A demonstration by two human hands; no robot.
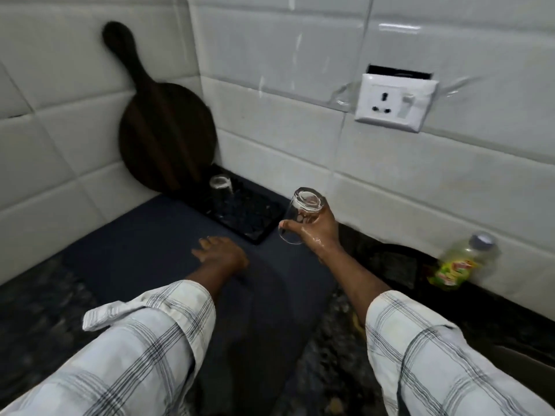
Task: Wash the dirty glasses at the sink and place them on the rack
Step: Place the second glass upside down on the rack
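Note:
My right hand (318, 228), wet, grips a clear glass (300, 213) held upside down in the air, just right of the black rack tray (255, 228). A second clear glass (220, 187) stands upside down at the tray's far end, near the wall corner. My left hand (220, 252) rests with fingers spread on the dark blue mat (144, 247), just in front of the tray, and holds nothing.
A dark round wooden board (165, 136) leans in the tiled corner behind the tray. A green dish-soap bottle (459, 262) stands at the right by the wall, near the dark sink edge (390, 262). A white wall socket (393, 100) is above.

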